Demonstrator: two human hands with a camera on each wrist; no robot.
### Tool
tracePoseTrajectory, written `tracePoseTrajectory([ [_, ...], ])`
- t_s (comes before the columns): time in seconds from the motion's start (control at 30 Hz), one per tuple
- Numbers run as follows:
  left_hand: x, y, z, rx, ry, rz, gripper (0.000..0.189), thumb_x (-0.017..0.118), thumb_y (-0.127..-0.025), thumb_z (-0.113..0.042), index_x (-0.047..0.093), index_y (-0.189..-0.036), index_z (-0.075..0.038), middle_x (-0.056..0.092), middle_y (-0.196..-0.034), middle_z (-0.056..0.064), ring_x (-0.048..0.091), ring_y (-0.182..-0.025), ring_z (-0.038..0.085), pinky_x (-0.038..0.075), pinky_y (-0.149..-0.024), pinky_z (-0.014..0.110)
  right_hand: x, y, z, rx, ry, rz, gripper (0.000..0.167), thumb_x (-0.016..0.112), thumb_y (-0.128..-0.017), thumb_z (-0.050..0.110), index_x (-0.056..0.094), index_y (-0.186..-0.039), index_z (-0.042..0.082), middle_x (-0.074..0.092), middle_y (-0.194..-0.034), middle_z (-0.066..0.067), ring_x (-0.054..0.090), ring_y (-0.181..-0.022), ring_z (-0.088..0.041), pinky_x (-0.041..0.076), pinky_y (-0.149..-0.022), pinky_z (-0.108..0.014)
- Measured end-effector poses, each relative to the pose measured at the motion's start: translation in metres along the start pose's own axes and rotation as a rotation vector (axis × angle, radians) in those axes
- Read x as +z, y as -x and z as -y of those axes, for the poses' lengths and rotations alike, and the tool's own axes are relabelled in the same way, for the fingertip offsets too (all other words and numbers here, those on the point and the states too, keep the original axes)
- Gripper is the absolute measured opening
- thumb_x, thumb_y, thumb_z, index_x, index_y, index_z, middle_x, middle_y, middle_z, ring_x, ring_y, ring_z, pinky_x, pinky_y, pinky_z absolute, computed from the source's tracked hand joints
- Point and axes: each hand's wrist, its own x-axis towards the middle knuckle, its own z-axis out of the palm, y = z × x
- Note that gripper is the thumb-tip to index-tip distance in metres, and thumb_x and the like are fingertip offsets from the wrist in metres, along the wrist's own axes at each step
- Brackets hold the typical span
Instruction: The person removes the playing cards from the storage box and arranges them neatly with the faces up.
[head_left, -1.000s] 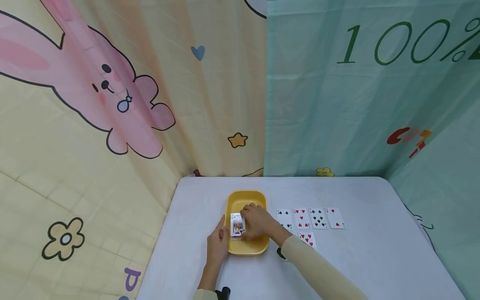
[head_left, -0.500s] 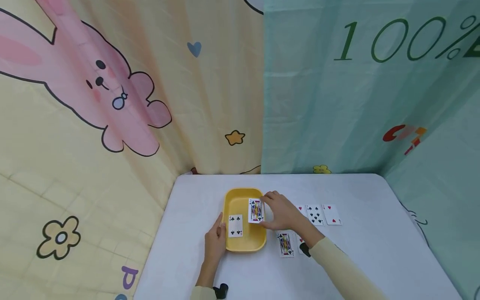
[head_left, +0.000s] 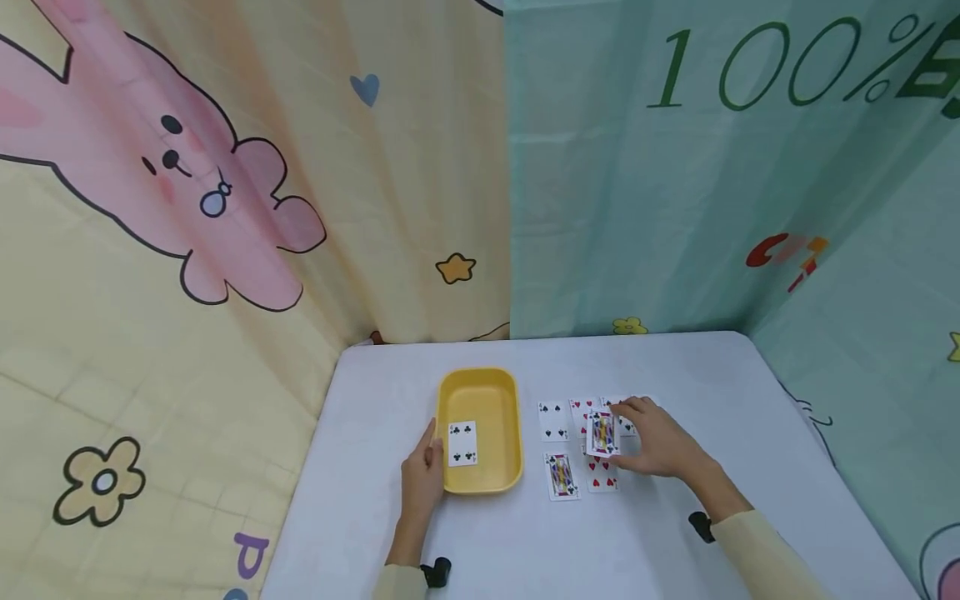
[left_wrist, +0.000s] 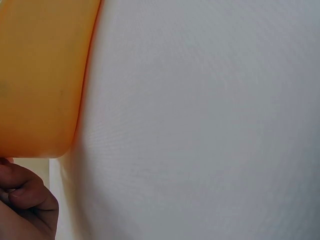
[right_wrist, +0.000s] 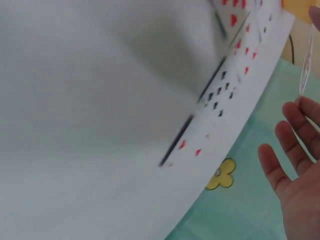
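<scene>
My left hand (head_left: 422,478) grips the left side of a yellow tray (head_left: 517,433), its fingers (left_wrist: 31,186) curled at the tray's wall in the left wrist view. Inside the tray lies a four of clubs (head_left: 462,443), face up. My right hand (head_left: 663,442) pinches a face card (head_left: 602,433) by its right edge, thumb below and fingers above. It is held over the laid-out cards, partly covering them. Seen from the right wrist, that playing card (right_wrist: 306,62) stands edge-on between thumb and fingertips, the other fingers spread.
On the white table (head_left: 630,550) right of the tray, an upper row has a four of spades (head_left: 553,422), a hearts card (head_left: 579,410) and a spades card (right_wrist: 218,95). Below are another face card (head_left: 561,477) and a hearts card (head_left: 602,477). Curtains hang behind.
My right hand has lifted the face card out of the tray and carried it right, over the laid-out cards. This uncovered the four of clubs. My left hand stays at the tray.
</scene>
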Motion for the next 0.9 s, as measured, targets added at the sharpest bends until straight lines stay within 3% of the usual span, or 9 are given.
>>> tracePoseTrajectory([
  [0.17, -0.001, -0.002, -0.002, -0.006, -0.004, -0.004, 0.047, 0.055, -0.107, -0.029, 0.05, -0.154, -0.028, 0.044, -0.063, -0.001, 0.041, -0.053, 0.013, 0.035, -0.049, 0.023, 0.011, 0.018, -0.029, 0.058, 0.107, 0.043, 0.086, 0.088, -0.066, 0.058, 0.066, -0.134, 0.01, 0.062, -0.136, -0.016, 0.055, -0.126, -0.039, 0.046, -0.103, -0.064],
  [0.3, -0.003, -0.003, -0.002, -0.014, 0.002, -0.015, 0.047, 0.056, -0.107, -0.028, 0.05, -0.154, -0.03, 0.044, -0.064, 0.0, 0.04, -0.053, 0.014, 0.034, -0.049, 0.023, 0.019, 0.025, -0.04, 0.059, 0.128, 0.065, 0.085, 0.089, -0.064, 0.058, 0.068, -0.132, 0.011, 0.064, -0.133, -0.014, 0.056, -0.124, -0.038, 0.045, -0.103, -0.065],
  [0.6, -0.003, -0.004, -0.002, -0.018, 0.0, -0.004, 0.048, 0.056, -0.107, -0.028, 0.049, -0.154, -0.028, 0.044, -0.066, -0.001, 0.04, -0.055, 0.014, 0.034, -0.05, 0.023, 0.022, 0.028, -0.044, 0.028, 0.104, 0.087, 0.082, 0.091, -0.063, 0.053, 0.068, -0.131, 0.014, 0.064, -0.13, -0.01, 0.056, -0.12, -0.033, 0.046, -0.102, -0.064],
  [0.9, 0.0, -0.001, -0.003, -0.036, 0.005, 0.005, 0.047, 0.055, -0.108, -0.029, 0.049, -0.154, -0.032, 0.044, -0.066, -0.001, 0.041, -0.055, 0.014, 0.035, -0.05, 0.023, 0.031, 0.032, -0.046, 0.036, 0.096, 0.128, 0.085, 0.092, -0.062, 0.053, 0.067, -0.133, 0.014, 0.062, -0.134, -0.013, 0.054, -0.125, -0.038, 0.042, -0.104, -0.068],
])
